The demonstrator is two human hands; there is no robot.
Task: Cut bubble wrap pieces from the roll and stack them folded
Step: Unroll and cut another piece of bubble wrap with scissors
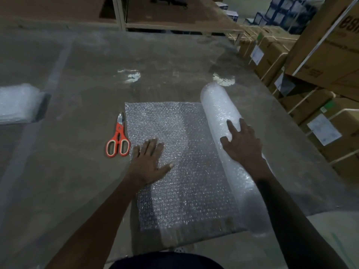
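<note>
Head view: left hand [150, 162] presses the bubble wrap sheet [174, 152] flat, right hand [241, 144] rests open on the roll [219, 105]; next, grab the scissors [118, 139], center left.

View: one head camera, worn by the person, wide-angle; straight lines bow toward the picture's edges.
Position: above the near edge of the table [77, 78], about at its middle.
Facing: forward and steeply down, across the table to its far edge.
Nearness: close; both forearms come in from the bottom, left hand [149, 160] and right hand [242, 144] lie mid-picture.
Near edge: the person's dark clothing fills the bottom centre.
Left edge: a bubble wrap stack [17, 103] is cut off by the picture.
Right edge: boxes [318, 61] beyond the table.
Far edge: a shelf frame [120, 14] behind it.
Shared: no second view.
</note>
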